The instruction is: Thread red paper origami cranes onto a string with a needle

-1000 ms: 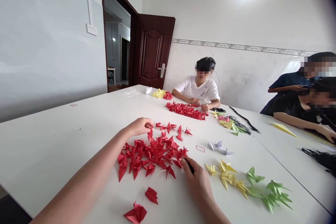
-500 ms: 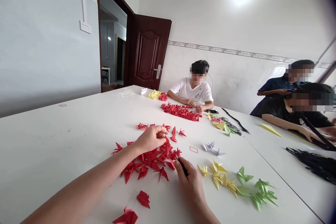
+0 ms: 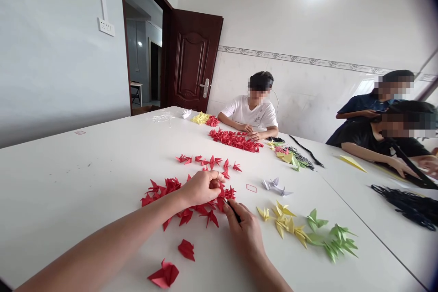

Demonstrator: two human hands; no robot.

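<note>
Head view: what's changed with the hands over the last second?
The left hand moved right across the red crane pile, closer to the right hand; no pickup or release is clear. The right hand stays at the pile's right edge, holding the black tool. Yellow cranes lie as before.

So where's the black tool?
The black tool is in the right hand, just right of centre in the head view, its tip by the red cranes.
</note>
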